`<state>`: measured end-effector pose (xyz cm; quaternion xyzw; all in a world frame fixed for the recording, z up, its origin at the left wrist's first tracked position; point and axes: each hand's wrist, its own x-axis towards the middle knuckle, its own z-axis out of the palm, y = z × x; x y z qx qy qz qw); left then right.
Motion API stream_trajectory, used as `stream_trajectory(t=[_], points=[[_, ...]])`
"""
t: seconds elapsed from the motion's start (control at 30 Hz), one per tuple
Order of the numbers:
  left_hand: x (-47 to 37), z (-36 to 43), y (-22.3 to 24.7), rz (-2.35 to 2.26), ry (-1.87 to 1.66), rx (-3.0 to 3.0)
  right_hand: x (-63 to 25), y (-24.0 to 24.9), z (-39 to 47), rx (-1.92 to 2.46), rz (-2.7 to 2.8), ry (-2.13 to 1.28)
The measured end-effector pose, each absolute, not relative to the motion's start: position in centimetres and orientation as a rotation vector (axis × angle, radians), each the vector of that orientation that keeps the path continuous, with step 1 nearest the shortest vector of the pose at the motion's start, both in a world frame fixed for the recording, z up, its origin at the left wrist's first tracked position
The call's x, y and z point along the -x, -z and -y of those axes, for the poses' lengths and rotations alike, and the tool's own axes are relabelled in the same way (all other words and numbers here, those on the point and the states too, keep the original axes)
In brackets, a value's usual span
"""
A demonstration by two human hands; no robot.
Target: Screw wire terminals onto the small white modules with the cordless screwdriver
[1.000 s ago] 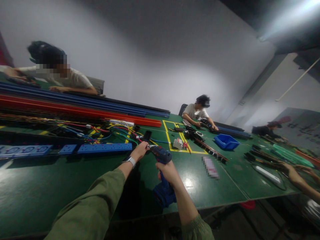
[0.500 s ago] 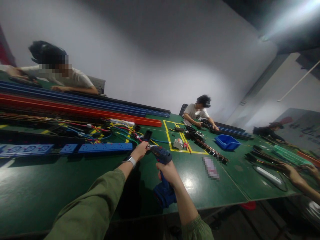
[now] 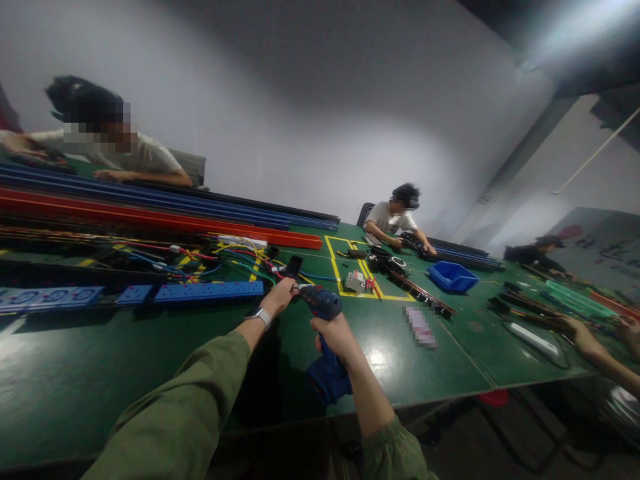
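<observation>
Part of drill (image 3: 323,303) behind right hand (image 3: 338,337)

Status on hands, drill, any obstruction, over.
Right hand gripping blue drill. Left hand at drill's nose, grip unclear. Dark housing just beyond left hand.

The right hand (image 3: 334,335) is hiding part of the drill (image 3: 323,303), whose tip (image 3: 301,288) is blurring at the left hand (image 3: 280,297). Pixels are masking a pale item (image 3: 420,328); the left edge is cutting the red rail (image 3: 160,217).
</observation>
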<state>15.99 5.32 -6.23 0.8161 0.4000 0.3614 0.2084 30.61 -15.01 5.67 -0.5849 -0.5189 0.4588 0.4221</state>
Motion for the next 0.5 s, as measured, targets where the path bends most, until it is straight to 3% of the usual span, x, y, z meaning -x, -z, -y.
stream_trajectory(t=[0.5], points=[[-16.03,-4.93,5.82,-1.113,-0.982,-2.273,-30.44,-6.26,15.42,1.501,1.292,-1.144]])
